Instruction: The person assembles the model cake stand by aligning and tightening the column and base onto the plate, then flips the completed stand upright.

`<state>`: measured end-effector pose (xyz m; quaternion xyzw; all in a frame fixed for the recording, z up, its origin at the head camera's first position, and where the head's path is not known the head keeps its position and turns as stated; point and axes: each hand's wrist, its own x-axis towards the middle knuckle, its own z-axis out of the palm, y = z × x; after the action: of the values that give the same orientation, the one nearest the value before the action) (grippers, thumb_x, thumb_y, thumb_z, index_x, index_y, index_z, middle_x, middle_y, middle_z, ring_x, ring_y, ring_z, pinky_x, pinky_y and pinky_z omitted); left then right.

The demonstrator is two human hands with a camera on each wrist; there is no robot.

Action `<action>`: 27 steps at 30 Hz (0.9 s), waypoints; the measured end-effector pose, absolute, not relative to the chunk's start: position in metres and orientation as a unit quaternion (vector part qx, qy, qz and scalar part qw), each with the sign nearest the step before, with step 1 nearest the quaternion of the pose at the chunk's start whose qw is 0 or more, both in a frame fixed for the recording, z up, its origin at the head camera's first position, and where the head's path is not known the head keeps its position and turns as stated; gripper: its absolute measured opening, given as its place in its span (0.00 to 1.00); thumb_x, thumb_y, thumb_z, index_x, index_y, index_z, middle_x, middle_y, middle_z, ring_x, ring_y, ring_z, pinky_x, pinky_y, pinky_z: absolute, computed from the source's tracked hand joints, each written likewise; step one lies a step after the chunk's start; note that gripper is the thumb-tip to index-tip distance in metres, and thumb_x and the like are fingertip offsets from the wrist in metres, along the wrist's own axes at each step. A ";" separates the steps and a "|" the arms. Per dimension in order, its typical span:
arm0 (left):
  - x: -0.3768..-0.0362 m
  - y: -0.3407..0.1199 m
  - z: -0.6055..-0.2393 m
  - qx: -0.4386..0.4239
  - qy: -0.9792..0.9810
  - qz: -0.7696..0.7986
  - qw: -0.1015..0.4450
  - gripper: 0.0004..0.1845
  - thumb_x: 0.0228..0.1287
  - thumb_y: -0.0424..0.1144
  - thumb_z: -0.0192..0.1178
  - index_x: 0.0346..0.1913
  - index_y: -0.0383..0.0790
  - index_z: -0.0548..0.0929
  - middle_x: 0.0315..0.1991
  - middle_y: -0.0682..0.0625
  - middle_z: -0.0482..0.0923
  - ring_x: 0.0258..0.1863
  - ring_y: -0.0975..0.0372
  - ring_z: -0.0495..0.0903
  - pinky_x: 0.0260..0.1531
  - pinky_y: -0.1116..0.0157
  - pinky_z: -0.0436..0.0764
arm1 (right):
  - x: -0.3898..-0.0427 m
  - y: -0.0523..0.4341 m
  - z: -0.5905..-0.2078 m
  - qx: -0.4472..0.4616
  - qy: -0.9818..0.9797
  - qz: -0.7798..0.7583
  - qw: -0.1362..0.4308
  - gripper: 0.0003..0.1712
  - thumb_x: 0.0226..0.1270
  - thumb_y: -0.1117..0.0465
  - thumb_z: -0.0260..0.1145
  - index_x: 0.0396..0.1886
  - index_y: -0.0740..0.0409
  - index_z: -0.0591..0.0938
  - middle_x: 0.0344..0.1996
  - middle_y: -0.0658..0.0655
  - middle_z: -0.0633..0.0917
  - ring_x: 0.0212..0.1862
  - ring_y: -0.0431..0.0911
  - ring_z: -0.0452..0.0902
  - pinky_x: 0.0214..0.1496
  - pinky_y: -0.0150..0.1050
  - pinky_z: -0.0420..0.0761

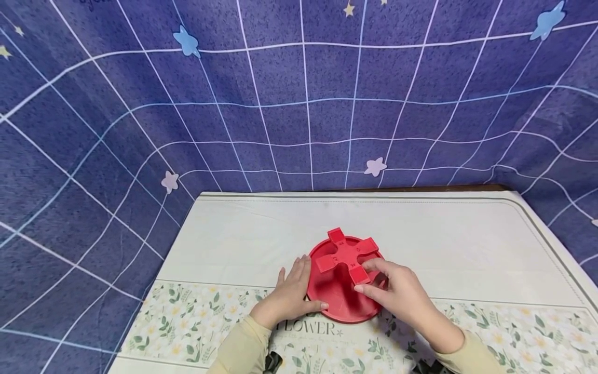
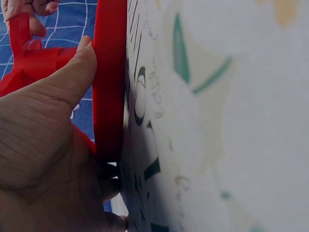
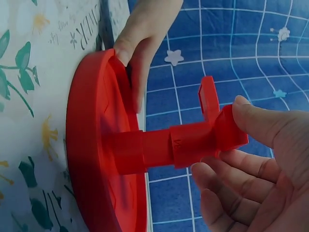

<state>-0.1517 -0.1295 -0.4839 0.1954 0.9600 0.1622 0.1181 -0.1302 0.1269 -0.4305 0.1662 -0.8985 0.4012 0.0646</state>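
A red round base (image 1: 345, 306) with a raised rim lies flat on the table. Out of its middle rises a red post (image 3: 128, 152), seen side-on in the right wrist view. Topping the post is a red four-armed cross piece (image 1: 347, 254) with small dark markings. My left hand (image 1: 291, 291) steadies the base at its left side, thumb on the near rim and fingers along the outer edge. With thumb and index finger, my right hand (image 1: 399, 291) pinches the near-right arm of the cross piece; its other fingers curl below that arm.
A white cover with a flowered band (image 1: 187, 317) and printed lettering spreads over the table (image 1: 261, 223). Behind and to the left hangs a blue curtain (image 1: 280, 119) with grid lines and stars. Dark straps (image 1: 272, 362) show near the sleeves.
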 end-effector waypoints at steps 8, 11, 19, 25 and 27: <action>-0.152 -0.130 -0.485 0.195 0.958 0.170 0.121 0.60 0.42 0.72 0.51 0.68 0.38 0.38 0.69 0.45 0.37 0.67 0.53 0.35 0.60 0.45 0.37 | -0.134 0.136 -0.424 0.177 -0.886 0.417 0.100 0.20 0.45 0.45 0.69 0.40 0.44 0.80 0.27 0.41 0.79 0.22 0.34 0.72 0.23 0.29 0.73; -0.152 -0.129 -0.485 0.196 0.959 0.167 0.119 0.60 0.42 0.73 0.50 0.68 0.38 0.38 0.69 0.45 0.37 0.67 0.52 0.36 0.60 0.45 0.38 | -0.143 0.142 -0.422 0.172 -0.882 0.412 0.149 0.18 0.52 0.52 0.67 0.44 0.46 0.79 0.35 0.44 0.79 0.22 0.35 0.73 0.23 0.30 0.73; -0.153 -0.129 -0.485 0.195 0.958 0.168 0.124 0.59 0.43 0.72 0.50 0.68 0.38 0.38 0.69 0.45 0.37 0.67 0.53 0.36 0.60 0.45 0.37 | -0.168 0.150 -0.434 0.185 -0.865 0.457 0.097 0.24 0.62 0.65 0.57 0.59 0.50 0.69 0.47 0.54 0.77 0.26 0.41 0.77 0.27 0.32 0.76; -0.151 -0.129 -0.483 0.195 0.957 0.172 0.127 0.59 0.43 0.72 0.51 0.68 0.38 0.37 0.69 0.45 0.36 0.67 0.53 0.35 0.60 0.46 0.37 | -0.168 0.153 -0.440 0.160 -0.862 0.480 0.046 0.19 0.62 0.60 0.57 0.54 0.50 0.74 0.29 0.52 0.82 0.25 0.43 0.78 0.26 0.33 0.76; -0.151 -0.129 -0.483 0.194 0.958 0.169 0.124 0.59 0.43 0.72 0.51 0.68 0.38 0.38 0.69 0.45 0.36 0.67 0.53 0.35 0.60 0.46 0.37 | -0.166 0.155 -0.439 0.154 -0.859 0.486 0.041 0.18 0.61 0.59 0.59 0.52 0.48 0.76 0.29 0.50 0.82 0.26 0.45 0.79 0.27 0.33 0.76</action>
<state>-0.1515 -0.1292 -0.4834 0.1942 0.9583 0.1690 0.1238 -0.1664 0.1546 -0.4392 0.1538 -0.8594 0.4860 0.0406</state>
